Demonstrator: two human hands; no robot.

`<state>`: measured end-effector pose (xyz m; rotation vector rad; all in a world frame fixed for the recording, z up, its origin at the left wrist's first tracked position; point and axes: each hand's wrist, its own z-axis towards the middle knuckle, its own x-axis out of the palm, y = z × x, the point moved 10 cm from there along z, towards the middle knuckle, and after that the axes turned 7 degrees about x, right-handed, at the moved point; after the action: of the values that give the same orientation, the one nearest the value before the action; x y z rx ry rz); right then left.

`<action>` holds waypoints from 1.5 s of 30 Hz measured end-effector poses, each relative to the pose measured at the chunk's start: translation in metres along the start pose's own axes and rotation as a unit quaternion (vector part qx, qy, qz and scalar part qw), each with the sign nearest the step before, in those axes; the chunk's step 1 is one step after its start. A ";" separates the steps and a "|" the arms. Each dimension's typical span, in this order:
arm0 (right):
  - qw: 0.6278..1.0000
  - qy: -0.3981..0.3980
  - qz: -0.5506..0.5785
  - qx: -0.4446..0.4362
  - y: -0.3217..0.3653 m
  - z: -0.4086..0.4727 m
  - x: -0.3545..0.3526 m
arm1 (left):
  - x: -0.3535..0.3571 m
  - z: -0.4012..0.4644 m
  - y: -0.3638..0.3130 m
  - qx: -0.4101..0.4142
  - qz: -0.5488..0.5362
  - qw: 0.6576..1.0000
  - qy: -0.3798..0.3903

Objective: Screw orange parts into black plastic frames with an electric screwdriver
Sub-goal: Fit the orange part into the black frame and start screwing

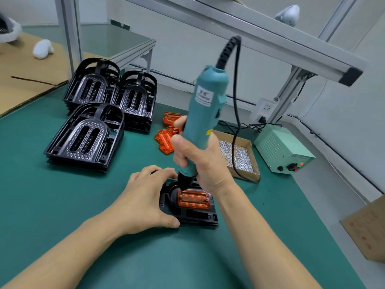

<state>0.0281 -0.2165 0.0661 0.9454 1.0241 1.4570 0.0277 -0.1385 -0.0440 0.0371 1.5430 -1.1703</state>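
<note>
Two hands work mid-frame: your right hand (200, 161) grips the screwdriver (205, 113) over the orange part (194, 198), your left hand (143, 197) lies spread on the black frame (200, 217).

Teal electric screwdriver (205, 113) stands nearly upright, tip on the orange part's (194, 198) left corner; part sits in a black frame (195, 217) lying flat.

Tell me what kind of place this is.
Probably a factory assembly bench: stacks of black plastic frames, a cardboard box of screws, and a corded electric screwdriver beside its power supply on a green mat.
</note>
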 end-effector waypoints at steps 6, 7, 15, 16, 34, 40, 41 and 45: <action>0.999 -0.042 0.017 -0.004 -0.001 -0.005 -0.017 | 0.000 0.002 0.001 -0.006 0.000 1.000 -0.002; 0.998 -0.054 0.020 -0.005 -0.001 -0.006 -0.021 | 0.000 0.001 0.001 -0.008 -0.001 1.000 -0.001; 0.996 -0.089 0.018 -0.020 0.000 -0.011 -0.031 | 0.000 0.000 0.000 -0.008 -0.006 1.000 0.003; 0.996 -0.088 0.021 -0.017 -0.001 -0.011 -0.031 | 0.000 0.000 0.000 -0.008 -0.007 1.000 0.004; 0.995 -0.079 0.055 -0.021 0.002 -0.023 -0.032 | -0.003 -0.001 -0.002 -0.007 0.000 1.000 -0.003; 0.971 -0.198 0.132 -0.030 0.008 -0.034 -0.062 | -0.002 -0.004 -0.002 -0.011 -0.008 1.000 -0.003; 0.968 -0.211 0.134 -0.031 0.012 -0.037 -0.070 | -0.002 -0.004 -0.002 -0.011 -0.008 1.000 -0.003; 0.958 -0.273 0.088 -0.023 0.023 -0.056 -0.106 | -0.002 -0.004 -0.001 -0.010 -0.008 1.000 0.000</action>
<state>-0.0197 -0.3286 0.0674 1.3368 0.5060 1.2455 0.0245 -0.1351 -0.0425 0.0110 1.5570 -1.1678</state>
